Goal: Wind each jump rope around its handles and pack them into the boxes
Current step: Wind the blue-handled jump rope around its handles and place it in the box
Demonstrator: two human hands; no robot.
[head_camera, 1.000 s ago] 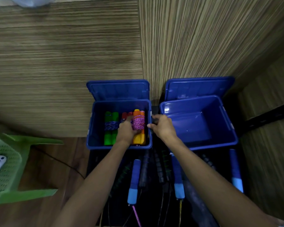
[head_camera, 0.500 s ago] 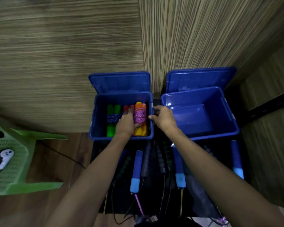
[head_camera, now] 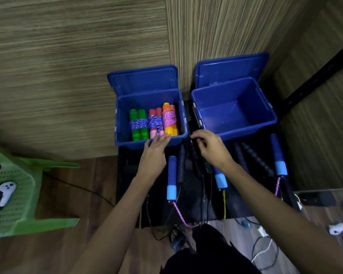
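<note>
Both hands have drawn back out of the left box (head_camera: 127, 139) since half a second ago, leaving the orange bundle (head_camera: 169, 120) seated inside it. From my remote station I read that as the third rope packed, with the next one now due.

The left hand (head_camera: 154, 153) hovers at the near rim of the left box, fingers straight and spread, gripping nothing. The right hand (head_camera: 210, 149), just right of that box, has its fingers curled over dark handles (head_camera: 196, 159) on the black mat (head_camera: 190, 194); whether it truly grips one, I cannot tell.

Inside the left box lie three wound ropes side by side: green handles (head_camera: 138, 124) at left, pink handles (head_camera: 155, 123) in the middle, the orange bundle at right, each bound tightly at its waist by coiled cord. The right box (head_camera: 265, 123), just right of the left box, holds nothing. Near the left box, unwound ropes with blue handles (head_camera: 171, 177) lie waiting on the mat.
</note>
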